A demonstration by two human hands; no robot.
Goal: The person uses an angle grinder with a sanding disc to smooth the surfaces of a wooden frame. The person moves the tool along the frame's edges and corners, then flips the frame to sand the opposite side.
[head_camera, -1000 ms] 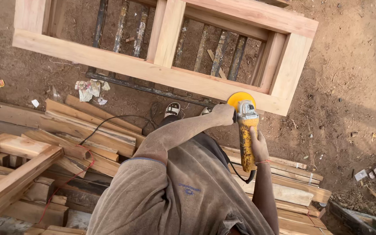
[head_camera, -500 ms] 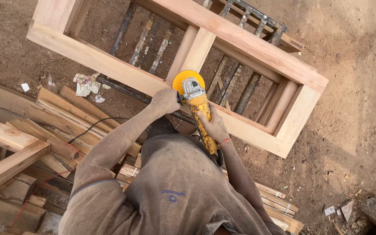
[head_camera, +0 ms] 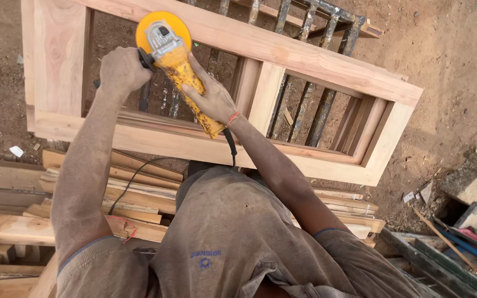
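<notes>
Gripping the yellow angle grinder (head_camera: 179,66) with both hands, we hold it over the wooden frame (head_camera: 282,55): our left hand (head_camera: 121,69) is clenched on its side handle, our right hand (head_camera: 212,99) wrapped around its body. Its black cord (head_camera: 133,182) trails over stacked planks (head_camera: 139,193).

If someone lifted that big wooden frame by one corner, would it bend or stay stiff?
The wooden frame would probably stay stiff: its rails are thick and joined by cross pieces. It looks heavy and awkward for one person, given its span. Its dusty bare wood seems unlikely to slip.
</notes>
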